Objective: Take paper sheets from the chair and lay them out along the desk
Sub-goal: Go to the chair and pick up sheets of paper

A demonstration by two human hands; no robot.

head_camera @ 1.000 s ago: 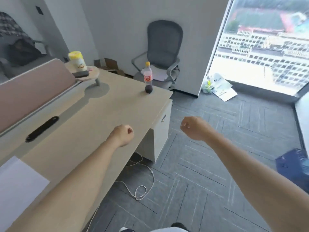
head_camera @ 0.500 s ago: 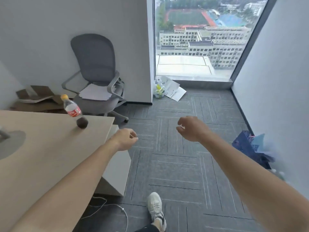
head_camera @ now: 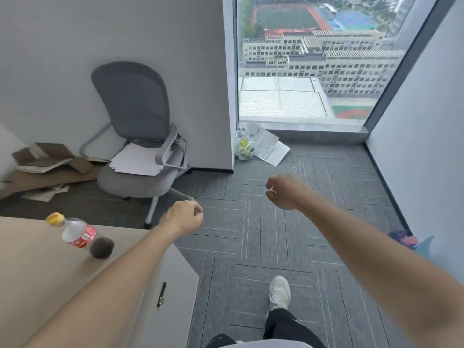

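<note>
The paper sheets (head_camera: 138, 160) are stacked on the seat of the grey chair (head_camera: 135, 136), partly under the armrest on its window side. The top sheets are fanned slightly out of line.

The left hand (head_camera: 184, 217) is raised in front of the chair, close to its wheeled base as viewed. The fingers are loosely curled and nothing is held. The right hand (head_camera: 283, 192) is raised to the right of the chair, well apart from it, above the grey carpet. Its fingers are likewise loosely curled, and nothing is held.

The desk (head_camera: 37, 272) is located in front of the chair and to its left as viewed. A bottle (head_camera: 76, 233) with a yellow cap and red label is placed on the desk corner nearest the chair.

Flattened cardboard (head_camera: 50, 167) is laid on the floor to the left of the chair, against the wall. A plastic bag (head_camera: 244, 146) with loose papers is found to the right of the chair, past the wall corner. A white shoe (head_camera: 280, 292) is set on the carpet well in front of the chair.
</note>
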